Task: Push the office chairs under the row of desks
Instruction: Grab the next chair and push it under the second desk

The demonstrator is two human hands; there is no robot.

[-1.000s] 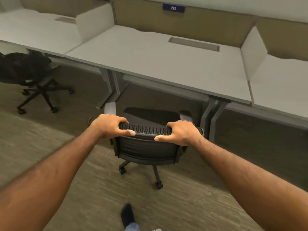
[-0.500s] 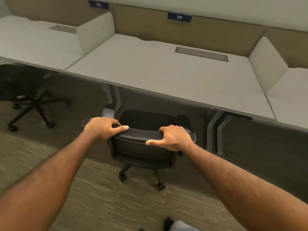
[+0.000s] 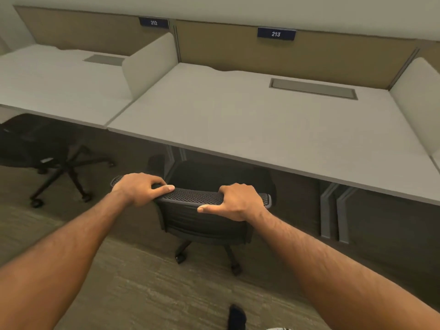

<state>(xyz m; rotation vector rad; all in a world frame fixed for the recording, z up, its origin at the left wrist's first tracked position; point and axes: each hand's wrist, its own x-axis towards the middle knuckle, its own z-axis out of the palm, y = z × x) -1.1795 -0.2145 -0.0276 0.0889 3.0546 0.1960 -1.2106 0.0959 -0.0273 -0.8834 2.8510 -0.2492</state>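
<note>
At far left a second black mesh office chair [image 3: 31, 144] sits partly under the pale grey worktop [image 3: 59, 91] numbered 212; centre, the left hand [image 3: 140, 188] and right hand [image 3: 238, 202] clasp the black mesh chair's [image 3: 202, 217] top edge, its seat already beneath the grey 213 worktop [image 3: 238, 120], backrest not yet tucked

A single head-worn camera looks forward and steeply down from close above the person's own forearms. Beyond the fingers [image 3: 154, 184] lies the worktop [image 3: 238, 125]; below them the carpet floor [image 3: 142, 294] fills the lower frame.
</note>
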